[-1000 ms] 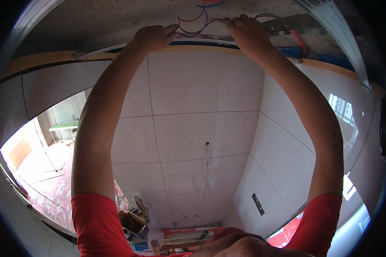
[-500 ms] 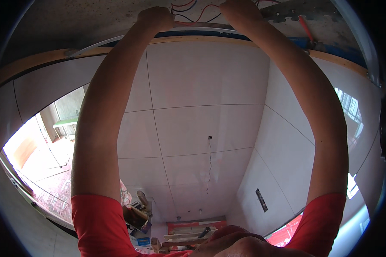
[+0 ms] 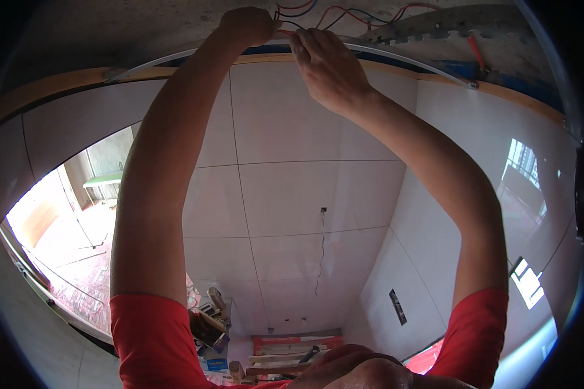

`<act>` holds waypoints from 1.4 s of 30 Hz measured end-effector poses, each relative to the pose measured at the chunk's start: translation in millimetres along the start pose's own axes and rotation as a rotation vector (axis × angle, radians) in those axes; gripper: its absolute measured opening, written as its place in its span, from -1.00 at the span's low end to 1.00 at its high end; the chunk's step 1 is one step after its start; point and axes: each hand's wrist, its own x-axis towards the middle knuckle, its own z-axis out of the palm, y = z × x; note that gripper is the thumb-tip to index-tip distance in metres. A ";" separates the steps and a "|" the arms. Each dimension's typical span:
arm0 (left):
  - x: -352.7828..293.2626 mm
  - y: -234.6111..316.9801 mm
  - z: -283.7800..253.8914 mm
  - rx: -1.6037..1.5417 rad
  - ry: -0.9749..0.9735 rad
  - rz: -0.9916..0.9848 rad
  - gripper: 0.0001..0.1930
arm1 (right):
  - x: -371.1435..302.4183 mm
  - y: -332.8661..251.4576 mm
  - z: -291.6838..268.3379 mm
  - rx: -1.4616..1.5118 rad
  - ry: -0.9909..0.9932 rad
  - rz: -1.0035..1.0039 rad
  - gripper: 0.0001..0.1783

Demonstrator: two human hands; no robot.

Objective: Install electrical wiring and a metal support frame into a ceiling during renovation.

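**Overhead wiring at the top of the tiled wall**

Both your arms are raised to 12 o'clock. Your left hand [image 3: 246, 26] is curled shut at the red and blue wires [image 3: 305, 11] where they drop from the concrete ceiling [image 3: 110, 32]; whether it actually pinches one, I cannot tell. Your right hand [image 3: 328, 68] sits just beside it at 1 o'clock, fingers together and extended, tips touching the white curved strip [image 3: 396, 57] that runs along the head of the wall tiles [image 3: 305, 188]. It looks pressed against the strip, not clamped round it.

Risks, as a judgement:
- The wire ends look bare and loose. If they are live, a bare-handed touch could shock.
- The perforated metal rail [image 3: 448, 27] at 1 o'clock has notched edges; a slip of your right hand toward it could cut skin or nick wire insulation.
- You work at full reach above your head, high over the floor clutter [image 3: 207, 324] at 6 o'clock; leaning further could cost you balance.
- Tugging the wires hard could pull them out of the ceiling or tangle them.

Count: two hands; several wires, red and blue, at least four strands, exact number unclear; one white strip; one metal rail; one thin cable [image 3: 320, 253] hanging down the wall centre; one window reflection [image 3: 522, 168] at 3 o'clock.
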 end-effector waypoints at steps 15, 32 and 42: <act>-23.2 -4.7 15.5 0.148 0.162 0.308 -0.63 | 27.9 19.1 51.2 0.194 -0.301 0.299 -0.67; -26.9 -1.8 15.6 0.043 0.119 0.169 -0.56 | 15.1 -24.5 21.6 0.406 0.195 0.151 -0.69; -36.6 -11.0 31.1 -0.021 0.278 0.262 -0.52 | 25.9 -13.9 41.9 -0.106 -0.074 0.154 -0.46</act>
